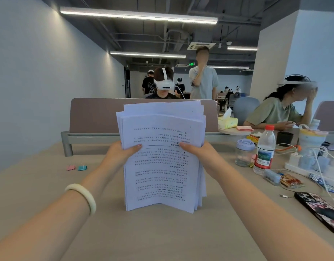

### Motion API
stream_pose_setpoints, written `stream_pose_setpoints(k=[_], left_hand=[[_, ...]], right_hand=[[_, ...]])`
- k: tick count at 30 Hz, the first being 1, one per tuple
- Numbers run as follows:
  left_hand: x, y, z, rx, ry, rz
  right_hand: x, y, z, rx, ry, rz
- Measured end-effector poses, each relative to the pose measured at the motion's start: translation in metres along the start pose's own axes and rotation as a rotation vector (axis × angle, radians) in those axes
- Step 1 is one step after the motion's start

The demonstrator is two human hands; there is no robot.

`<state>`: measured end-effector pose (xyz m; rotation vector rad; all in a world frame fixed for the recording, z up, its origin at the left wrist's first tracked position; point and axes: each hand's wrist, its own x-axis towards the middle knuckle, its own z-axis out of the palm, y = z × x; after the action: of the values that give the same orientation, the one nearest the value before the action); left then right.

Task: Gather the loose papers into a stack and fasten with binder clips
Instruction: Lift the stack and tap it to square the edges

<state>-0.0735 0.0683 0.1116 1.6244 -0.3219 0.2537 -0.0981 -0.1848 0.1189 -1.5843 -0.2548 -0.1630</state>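
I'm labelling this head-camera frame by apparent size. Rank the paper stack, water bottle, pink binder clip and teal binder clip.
1. paper stack
2. water bottle
3. pink binder clip and teal binder clip: they look alike, so unranked.

A plastic water bottle point(265, 147) with a red cap stands on the desk point(162, 232) to the right, just beside a small clear jar point(244, 152) with a pale lid. Nearer the camera lies a phone point(319, 210) in a patterned case. Farther back sits a yellow tissue box point(227, 122). A white power strip point(313, 168), seemingly crowded with chargers, trails cables.
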Motion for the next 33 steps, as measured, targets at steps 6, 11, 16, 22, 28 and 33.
stream_pose_setpoints(k=[6,11,16,22,28,33], left_hand=[[0.002,-0.014,-0.013,-0.091,-0.170,-0.099],[-0.004,-0.032,0.001,-0.159,-0.050,-0.059],[-0.004,-0.031,-0.001,-0.106,-0.066,-0.048],[-0.003,-0.026,0.001,-0.123,-0.110,-0.029],[-0.003,-0.029,0.001,-0.103,-0.113,-0.049],[-0.007,-0.031,0.000,-0.123,-0.129,-0.064]], right_hand=[[0.008,0.014,-0.010,0.021,0.237,0.054],[0.007,0.020,0.014,-0.046,0.174,0.074],[0.000,0.025,0.003,-0.042,0.065,0.084],[0.000,0.016,0.010,0.004,0.070,0.038],[0.008,0.018,0.013,-0.041,0.122,0.001],[0.000,0.014,0.017,-0.138,0.189,-0.022]])
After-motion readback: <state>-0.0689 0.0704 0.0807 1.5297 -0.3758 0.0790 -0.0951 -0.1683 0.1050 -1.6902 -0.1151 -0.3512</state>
